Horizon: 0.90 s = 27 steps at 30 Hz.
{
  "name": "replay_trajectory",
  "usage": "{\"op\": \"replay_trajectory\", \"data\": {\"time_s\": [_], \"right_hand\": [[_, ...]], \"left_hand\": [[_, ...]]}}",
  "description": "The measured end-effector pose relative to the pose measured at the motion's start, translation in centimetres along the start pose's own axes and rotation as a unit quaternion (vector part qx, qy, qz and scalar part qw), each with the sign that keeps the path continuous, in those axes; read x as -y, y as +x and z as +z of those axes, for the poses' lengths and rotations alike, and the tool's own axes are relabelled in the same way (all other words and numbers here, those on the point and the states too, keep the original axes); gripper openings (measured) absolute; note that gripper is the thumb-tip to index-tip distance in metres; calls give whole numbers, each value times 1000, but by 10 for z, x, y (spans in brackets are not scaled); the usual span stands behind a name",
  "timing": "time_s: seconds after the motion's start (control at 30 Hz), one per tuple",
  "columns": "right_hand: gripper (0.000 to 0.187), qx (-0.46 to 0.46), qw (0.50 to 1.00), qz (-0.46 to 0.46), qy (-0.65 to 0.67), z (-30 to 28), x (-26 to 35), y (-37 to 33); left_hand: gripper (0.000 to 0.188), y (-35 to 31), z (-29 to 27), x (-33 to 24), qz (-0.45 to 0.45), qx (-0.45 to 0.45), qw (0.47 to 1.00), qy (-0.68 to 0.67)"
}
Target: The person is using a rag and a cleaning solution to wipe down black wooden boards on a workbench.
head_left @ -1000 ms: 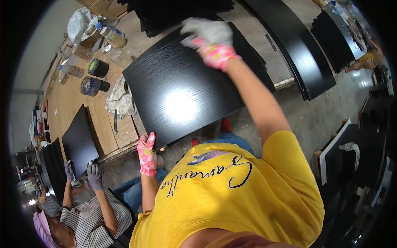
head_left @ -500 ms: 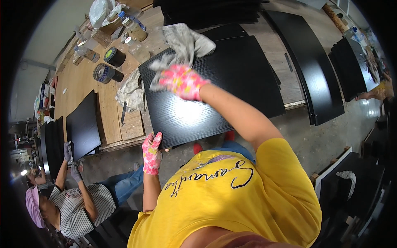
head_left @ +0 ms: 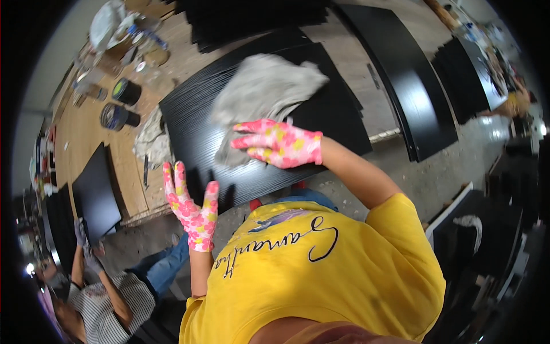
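My right hand (head_left: 281,143), in a pink flowered glove, holds a grey-white rag (head_left: 260,86) against a black wood-grain panel (head_left: 192,109). Much of the rag fans out beyond the fingers, blurred by motion; part of it lies under the hand. My left hand (head_left: 195,215), gloved alike, is open with its fingers spread at the panel's near left corner. Whether its fingertips touch the edge, I cannot tell. Another black panel lies partly hidden beneath the wiped-over one.
Left of the panel are a crumpled cloth (head_left: 152,137), a dark jar (head_left: 126,92) and several bottles. Black panels are stacked at the back (head_left: 252,23), and long ones (head_left: 404,80) lie to the right. A co-worker (head_left: 114,304) handles a black panel (head_left: 97,192) at the left.
My right hand has moved right and nearer to me, drawing the rag along. My left hand has spread its fingers and turned upward. The whole view has shifted slightly.
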State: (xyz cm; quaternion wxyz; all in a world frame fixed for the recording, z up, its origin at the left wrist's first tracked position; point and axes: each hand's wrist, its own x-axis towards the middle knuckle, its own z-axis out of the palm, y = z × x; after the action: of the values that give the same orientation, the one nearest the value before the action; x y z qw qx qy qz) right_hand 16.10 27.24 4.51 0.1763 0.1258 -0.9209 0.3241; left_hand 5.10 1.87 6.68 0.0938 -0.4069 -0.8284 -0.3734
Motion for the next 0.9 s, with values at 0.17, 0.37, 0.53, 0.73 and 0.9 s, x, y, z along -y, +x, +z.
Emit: {"op": "replay_trajectory", "data": {"time_s": [0.17, 0.37, 0.53, 0.73, 0.9], "right_hand": [[24, -344, 862, 371, 3, -128, -73, -45], [29, 36, 700, 612, -367, -168, -180, -152], [32, 117, 658, 644, -371, -171, -218, -148], [40, 158, 662, 659, -321, -187, -215, -121], [35, 107, 654, 666, -342, -178, -240, -156]], "left_hand": [[86, 28, 54, -34, 110, 145, 983, -14], [46, 33, 77, -29, 81, 195, 978, 3], [38, 33, 77, -27, 53, 171, 984, -24], [39, 29, 82, -23, 59, 131, 989, -29], [39, 31, 79, -19, 72, 149, 985, -57]]}}
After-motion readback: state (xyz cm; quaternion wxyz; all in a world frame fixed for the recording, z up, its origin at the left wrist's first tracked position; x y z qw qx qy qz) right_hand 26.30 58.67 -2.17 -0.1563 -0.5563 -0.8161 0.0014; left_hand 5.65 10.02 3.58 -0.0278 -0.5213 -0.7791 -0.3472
